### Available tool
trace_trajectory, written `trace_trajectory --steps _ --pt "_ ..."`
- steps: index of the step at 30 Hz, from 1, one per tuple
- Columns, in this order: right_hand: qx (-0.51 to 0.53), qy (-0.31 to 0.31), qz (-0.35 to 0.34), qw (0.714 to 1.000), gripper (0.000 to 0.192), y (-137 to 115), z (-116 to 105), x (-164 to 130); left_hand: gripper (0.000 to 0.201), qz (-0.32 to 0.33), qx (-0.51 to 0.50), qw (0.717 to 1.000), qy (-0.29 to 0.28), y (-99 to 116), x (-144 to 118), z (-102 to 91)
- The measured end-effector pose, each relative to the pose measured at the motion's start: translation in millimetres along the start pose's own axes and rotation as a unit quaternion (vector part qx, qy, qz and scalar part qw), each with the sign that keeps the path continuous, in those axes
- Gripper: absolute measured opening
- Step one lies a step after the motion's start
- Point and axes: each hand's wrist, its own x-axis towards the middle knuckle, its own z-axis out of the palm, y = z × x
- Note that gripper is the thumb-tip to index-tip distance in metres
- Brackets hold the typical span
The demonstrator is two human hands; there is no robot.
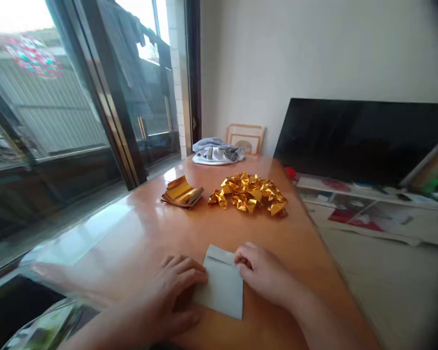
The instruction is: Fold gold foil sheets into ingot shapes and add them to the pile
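Observation:
A pale sheet of paper [222, 288] lies on the table before me, with a narrow strip folded over along its far edge. My left hand [177, 287] rests at the sheet's left side, fingers stretched out and thumb apart, the fingertips touching the paper. At the far right corner, the curled fingers and thumb of my right hand [257, 272] close on the folded edge. Beyond the hands sits a stack of gold foil sheets [182, 191]. To its right is a heap of folded gold foil pieces [251, 193].
The glossy wooden table [160, 233] stretches away from me. Folded clothes [217, 151] lie at its far end, near leaning wooden frames [245, 137]. A large television [365, 141] stands on a white cabinet [350, 204] at right. Glass sliding doors [95, 87] run along the left.

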Motion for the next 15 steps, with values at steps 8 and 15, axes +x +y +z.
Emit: trace_trajectory --steps 8,15 --pt "0.037 -0.015 0.017 0.999 0.010 -4 -8 -6 0.011 0.029 0.011 0.999 0.013 -6 16 5.9" --pt "0.052 -0.030 0.023 0.998 0.009 -6 -13 -5 0.027 0.028 0.001 1.000 0.004 -9 15 1.9"
